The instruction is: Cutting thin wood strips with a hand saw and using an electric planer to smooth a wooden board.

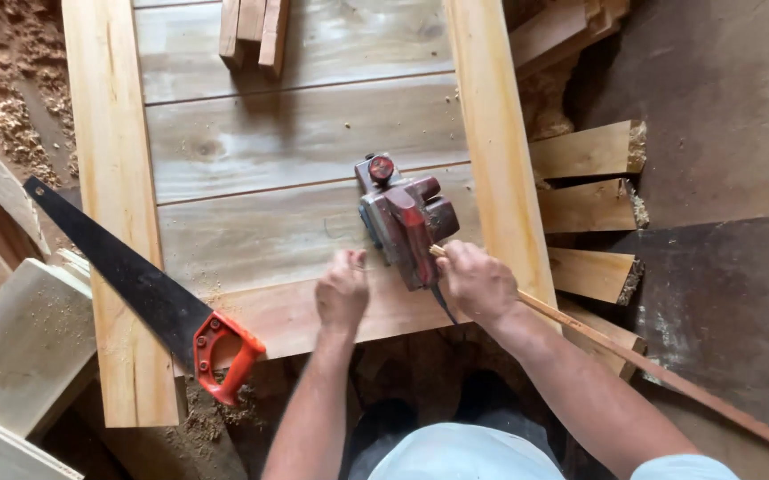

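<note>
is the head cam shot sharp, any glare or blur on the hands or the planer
Head view: soft even daylight, no glare; the electric planer and handsaw look sharp; left hand and right hand slightly soft; faint shadows under the wood blocks.

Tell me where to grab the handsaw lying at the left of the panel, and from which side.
Take the handsaw by its orange handle, coming from the near edge. The closed loop points toward the person and overhangs the frame board, so fingers can probably slip through. The dark blade runs away up-left; avoid it. Neither the left hand nor the right hand is on it.
</note>
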